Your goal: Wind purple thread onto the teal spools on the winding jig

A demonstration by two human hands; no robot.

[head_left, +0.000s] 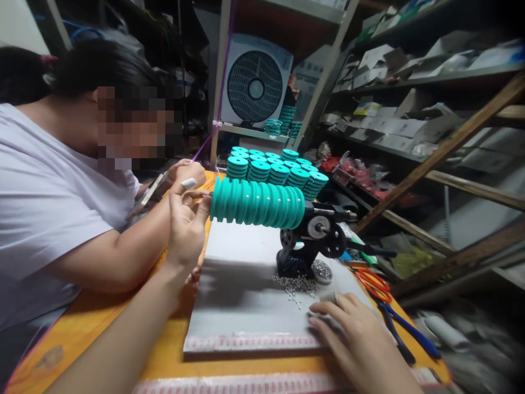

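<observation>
My left hand pinches the left end of a row of teal ribbed spools, which lies sideways on a black hand-cranked device. Small shiny dots show along the spools. Low on the right, my right hand is over the grey board, thumb and fingers bent near one another; whether something is between them is too blurred to tell. Small metal pieces are scattered by the device's base, beside a round dish full of them.
Behind stand stacks of teal discs and a box fan. Orange-handled scissors and blue-handled pliers lie at the right. A person in a white shirt leans in from the left. Shelves with boxes line the right.
</observation>
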